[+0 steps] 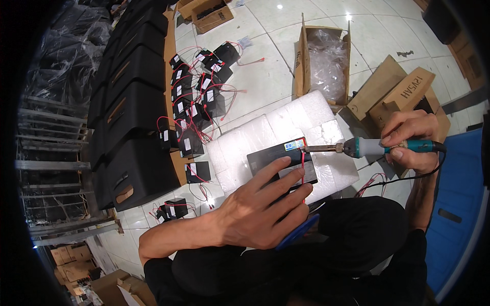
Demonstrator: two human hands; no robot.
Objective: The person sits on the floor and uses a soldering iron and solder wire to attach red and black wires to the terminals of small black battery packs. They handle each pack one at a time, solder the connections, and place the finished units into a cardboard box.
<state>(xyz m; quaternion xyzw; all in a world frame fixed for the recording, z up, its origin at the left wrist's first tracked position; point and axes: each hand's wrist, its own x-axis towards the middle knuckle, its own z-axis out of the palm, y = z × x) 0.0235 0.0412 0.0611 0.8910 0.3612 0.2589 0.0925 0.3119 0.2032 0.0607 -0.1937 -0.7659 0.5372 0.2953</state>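
Observation:
A black box-shaped battery (265, 158) with a small colourful label lies on a white foam block (235, 148). My left hand (265, 204) rests across it, fingertips pressing a red wire (303, 166) along its right part; the thumb is hidden. In my right hand (412, 140) is a soldering iron (365, 147) with a teal and white handle, pinched between thumb and fingers. Its metal tip touches, or nearly touches, the battery's upper right corner, where the wire's end sits.
Several black batteries with red wires (196, 107) are grouped on the tiled floor to the left, beside large black cases (135, 168). An open carton (300, 64) holds clear plastic. More cardboard (403, 92) and a blue surface (459, 204) are on the right. The iron's black cord (408, 176) hangs below my right hand.

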